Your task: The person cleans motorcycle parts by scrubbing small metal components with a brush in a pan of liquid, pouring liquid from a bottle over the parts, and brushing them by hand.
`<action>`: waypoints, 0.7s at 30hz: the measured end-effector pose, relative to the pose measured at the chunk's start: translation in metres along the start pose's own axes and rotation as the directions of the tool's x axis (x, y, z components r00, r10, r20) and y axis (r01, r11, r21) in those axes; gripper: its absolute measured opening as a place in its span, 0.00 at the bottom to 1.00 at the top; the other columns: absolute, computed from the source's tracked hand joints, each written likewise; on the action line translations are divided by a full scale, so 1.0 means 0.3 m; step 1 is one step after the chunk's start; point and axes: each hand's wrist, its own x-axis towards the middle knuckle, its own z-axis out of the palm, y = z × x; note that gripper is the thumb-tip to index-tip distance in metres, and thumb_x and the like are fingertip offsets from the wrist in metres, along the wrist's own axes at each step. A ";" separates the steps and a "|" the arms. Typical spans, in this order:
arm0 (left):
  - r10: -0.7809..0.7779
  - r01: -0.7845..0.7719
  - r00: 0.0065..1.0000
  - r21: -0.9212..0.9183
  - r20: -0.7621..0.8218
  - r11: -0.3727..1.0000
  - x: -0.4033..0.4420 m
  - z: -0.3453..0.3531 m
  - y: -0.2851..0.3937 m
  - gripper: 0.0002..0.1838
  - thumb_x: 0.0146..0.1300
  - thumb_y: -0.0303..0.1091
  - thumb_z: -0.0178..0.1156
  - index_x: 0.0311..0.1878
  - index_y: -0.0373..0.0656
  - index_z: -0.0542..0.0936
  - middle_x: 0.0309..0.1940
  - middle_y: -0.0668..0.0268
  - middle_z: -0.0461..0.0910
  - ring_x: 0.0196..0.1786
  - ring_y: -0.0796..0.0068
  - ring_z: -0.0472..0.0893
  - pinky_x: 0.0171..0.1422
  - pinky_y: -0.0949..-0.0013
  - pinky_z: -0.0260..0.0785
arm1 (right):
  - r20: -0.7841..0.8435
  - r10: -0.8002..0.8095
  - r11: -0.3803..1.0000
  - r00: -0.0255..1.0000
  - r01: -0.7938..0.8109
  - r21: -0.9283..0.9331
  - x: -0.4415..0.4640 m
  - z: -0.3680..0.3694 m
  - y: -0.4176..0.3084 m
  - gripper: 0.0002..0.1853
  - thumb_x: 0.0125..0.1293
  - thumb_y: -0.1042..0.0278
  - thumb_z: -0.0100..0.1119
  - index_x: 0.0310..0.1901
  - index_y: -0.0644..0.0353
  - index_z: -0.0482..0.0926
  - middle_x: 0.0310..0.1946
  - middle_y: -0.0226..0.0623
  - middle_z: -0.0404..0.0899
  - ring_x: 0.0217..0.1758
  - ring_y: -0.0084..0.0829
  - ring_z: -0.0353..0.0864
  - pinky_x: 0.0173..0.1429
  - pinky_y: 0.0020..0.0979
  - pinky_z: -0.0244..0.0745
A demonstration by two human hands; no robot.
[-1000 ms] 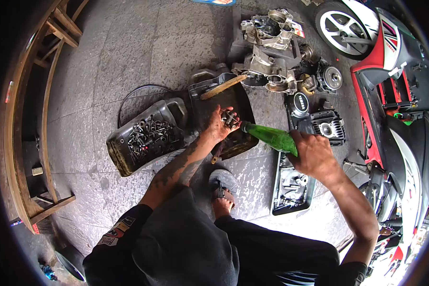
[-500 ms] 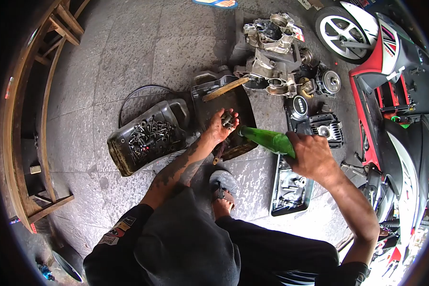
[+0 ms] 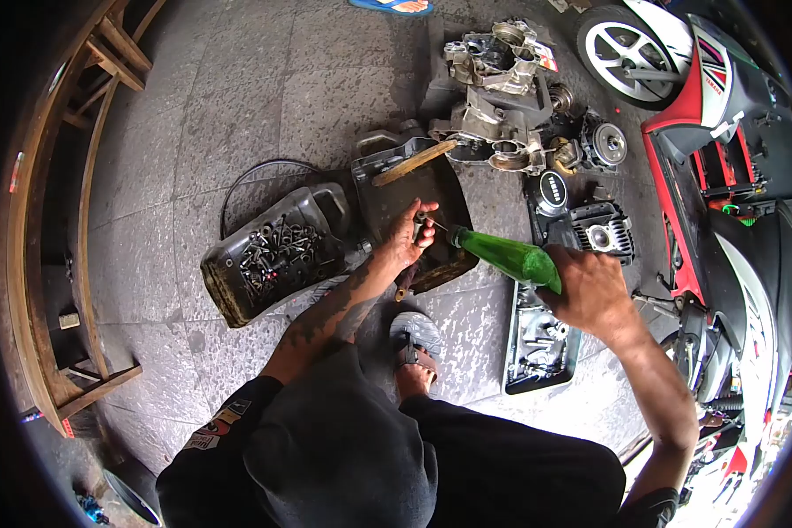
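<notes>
My right hand [image 3: 590, 295] grips the base end of a green glass bottle [image 3: 506, 257], which lies tilted with its neck pointing left. The bottle's mouth is close to my left hand [image 3: 407, 238], and a thin line of liquid seems to run between them. Fingers of that left hand are curled around a small metal part [image 3: 421, 220], mostly hidden by them. Below both is a cut-open dark plastic jerrycan [image 3: 456, 187] used as a pan, with dark residue inside. A wooden stick [image 3: 415, 164] lies across its upper end.
Left of the pan, another cut jerrycan [image 3: 223, 283] holds several bolts [image 3: 277, 255]. Engine casings [image 3: 493, 128], a Yamaha cover [image 3: 552, 192] and a finned cylinder part [image 3: 603, 236] lie at the right. A tray of parts [image 3: 541, 348], a motorcycle [image 3: 678, 194] and a wooden bench [image 3: 106, 211] surround the floor.
The bottle has shifted slightly right and down with my right hand. My left hand has turned, its fingers now closed more around the metal part.
</notes>
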 end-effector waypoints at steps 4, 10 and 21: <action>-0.065 0.066 0.998 -0.036 0.010 0.997 -0.011 -0.007 0.013 0.20 0.62 0.50 0.55 0.36 0.39 0.75 0.22 0.66 0.70 0.20 0.75 0.68 0.16 0.77 0.57 | -0.040 0.029 0.999 0.999 -0.030 -0.017 0.001 0.014 -0.034 0.22 0.49 0.59 0.65 0.45 0.58 0.73 0.30 0.44 0.80 0.33 0.45 0.81 0.39 0.42 0.75; -0.031 -0.008 0.980 -0.196 -0.199 0.981 0.011 0.042 -0.013 0.19 0.63 0.48 0.53 0.36 0.39 0.74 0.21 0.61 0.70 0.22 0.66 0.70 0.29 0.68 0.67 | -0.036 0.004 0.999 0.999 -0.003 0.047 -0.007 0.032 -0.062 0.21 0.50 0.57 0.63 0.44 0.57 0.74 0.32 0.46 0.79 0.37 0.48 0.78 0.42 0.44 0.71; -0.137 0.140 0.981 0.015 -0.135 0.990 0.002 0.006 -0.013 0.13 0.65 0.48 0.51 0.40 0.48 0.73 0.18 0.73 0.64 0.14 0.84 0.58 0.11 0.82 0.43 | -0.047 0.003 0.991 0.999 0.003 0.137 0.001 0.086 -0.061 0.24 0.50 0.56 0.64 0.48 0.55 0.75 0.37 0.47 0.79 0.40 0.46 0.79 0.47 0.46 0.70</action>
